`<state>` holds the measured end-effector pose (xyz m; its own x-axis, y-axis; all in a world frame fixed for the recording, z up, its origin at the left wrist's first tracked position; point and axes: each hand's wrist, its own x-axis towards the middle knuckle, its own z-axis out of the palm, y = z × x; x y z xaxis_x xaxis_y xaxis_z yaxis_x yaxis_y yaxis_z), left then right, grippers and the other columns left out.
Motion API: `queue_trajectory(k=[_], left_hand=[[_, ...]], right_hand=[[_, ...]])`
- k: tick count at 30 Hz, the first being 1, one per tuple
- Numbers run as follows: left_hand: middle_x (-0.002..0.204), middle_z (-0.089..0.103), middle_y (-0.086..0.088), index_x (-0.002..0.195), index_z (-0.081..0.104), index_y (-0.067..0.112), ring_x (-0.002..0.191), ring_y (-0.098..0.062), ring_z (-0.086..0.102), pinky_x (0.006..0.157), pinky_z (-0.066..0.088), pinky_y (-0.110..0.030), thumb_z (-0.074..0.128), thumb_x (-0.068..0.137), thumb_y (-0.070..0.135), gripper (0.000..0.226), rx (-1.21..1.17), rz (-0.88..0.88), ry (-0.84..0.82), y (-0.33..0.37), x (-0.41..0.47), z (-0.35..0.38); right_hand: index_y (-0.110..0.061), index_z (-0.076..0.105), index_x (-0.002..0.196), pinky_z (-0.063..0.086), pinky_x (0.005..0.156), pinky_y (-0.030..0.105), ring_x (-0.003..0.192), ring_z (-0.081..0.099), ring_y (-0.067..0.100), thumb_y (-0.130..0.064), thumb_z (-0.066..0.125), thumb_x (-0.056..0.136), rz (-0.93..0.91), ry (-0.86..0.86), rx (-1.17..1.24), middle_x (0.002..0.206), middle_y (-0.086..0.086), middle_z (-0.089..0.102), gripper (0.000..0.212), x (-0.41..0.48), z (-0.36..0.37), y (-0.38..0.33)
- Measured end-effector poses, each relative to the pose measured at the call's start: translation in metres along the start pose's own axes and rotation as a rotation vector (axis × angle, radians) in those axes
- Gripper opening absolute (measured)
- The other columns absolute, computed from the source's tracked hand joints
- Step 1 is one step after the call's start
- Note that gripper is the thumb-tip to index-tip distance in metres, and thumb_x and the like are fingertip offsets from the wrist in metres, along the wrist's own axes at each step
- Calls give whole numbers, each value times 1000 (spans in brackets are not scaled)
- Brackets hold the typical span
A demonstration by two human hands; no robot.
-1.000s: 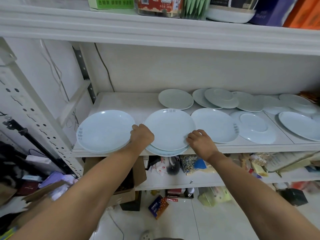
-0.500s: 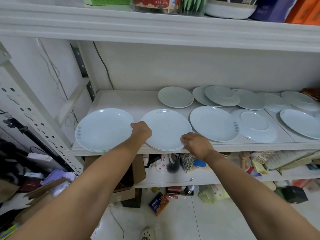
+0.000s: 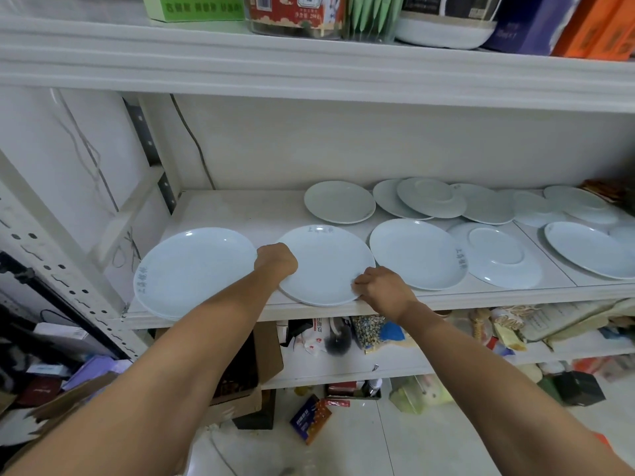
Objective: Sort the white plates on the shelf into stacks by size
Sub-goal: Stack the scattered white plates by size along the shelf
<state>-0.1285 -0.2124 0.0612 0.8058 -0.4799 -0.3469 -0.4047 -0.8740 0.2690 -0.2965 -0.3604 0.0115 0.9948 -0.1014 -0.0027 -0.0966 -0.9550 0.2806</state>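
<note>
The gripped plate (image 3: 326, 266) looked smooth and glossy, like glazed ceramic. The shelf board (image 3: 240, 211) beneath the grip was matt white; left of it, the perforated upright (image 3: 48, 262) looked painted metal.

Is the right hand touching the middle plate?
Touching. The head view shows the right hand with fingers curled over the middle plate at its near right rim.

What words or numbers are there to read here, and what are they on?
"250": label of the red jar.
Grey writing on the middle plate rim: too blurred.
Grey writing on the left plate rim: too blurred.
Green box lettering: too blurred.
Everything else: too small.
</note>
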Motion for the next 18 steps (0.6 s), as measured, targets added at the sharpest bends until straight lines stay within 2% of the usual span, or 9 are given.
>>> queue_trajectory(k=[5,7,9,11,13,15,17,18], left_hand=[[125,58,-14,119,59,3,118,-31,56,89,51,-35,42,89,6,34,202,20,16,8,1,3],[124,60,-9,120,59,6,115,-28,59,91,50,-32,42,90,9,35,332,15,36,14,0,4],[118,63,-5,119,62,10,108,-26,64,82,53,-30,45,87,11,36,512,18,67,24,-5,3],[118,61,-6,117,63,12,106,-24,62,67,54,-28,51,84,12,36,650,14,117,36,-8,6],[129,50,-9,124,58,12,117,-25,52,79,52,-30,56,84,15,40,649,4,170,50,-5,13],[132,43,-10,129,53,11,122,-25,45,93,47,-32,55,86,15,43,593,30,218,68,-2,25],[133,43,-11,132,48,8,123,-25,44,97,42,-33,52,88,12,45,535,88,280,90,0,38],[135,43,-12,134,44,6,125,-26,43,99,40,-34,50,88,10,47,507,123,294,101,2,44]], right_hand=[[-17,70,71,50,58,23,62,61,18,-15,85,48,-162,95,-50,66,-5,64,28,-10,9,2],[-16,70,76,53,61,26,67,62,19,-25,74,65,-218,133,-21,74,-3,66,15,-14,7,7],[-18,71,89,55,69,28,75,65,18,-42,51,83,-255,146,47,88,-2,70,32,-17,7,16],[-20,71,105,55,81,28,87,65,16,-49,42,88,-241,165,103,103,-3,71,44,-21,6,28],[-22,71,110,52,88,27,93,67,14,-49,41,88,-193,193,93,108,-5,71,45,-25,8,46],[-23,72,106,52,87,27,91,69,14,-47,37,87,-95,85,100,105,-6,72,47,-33,5,67],[-20,73,103,54,86,32,90,71,17,-45,33,88,9,54,84,103,-3,73,49,-42,7,93],[-17,72,108,52,90,36,97,70,19,-43,32,90,51,33,81,109,0,71,50,-46,8,106]])
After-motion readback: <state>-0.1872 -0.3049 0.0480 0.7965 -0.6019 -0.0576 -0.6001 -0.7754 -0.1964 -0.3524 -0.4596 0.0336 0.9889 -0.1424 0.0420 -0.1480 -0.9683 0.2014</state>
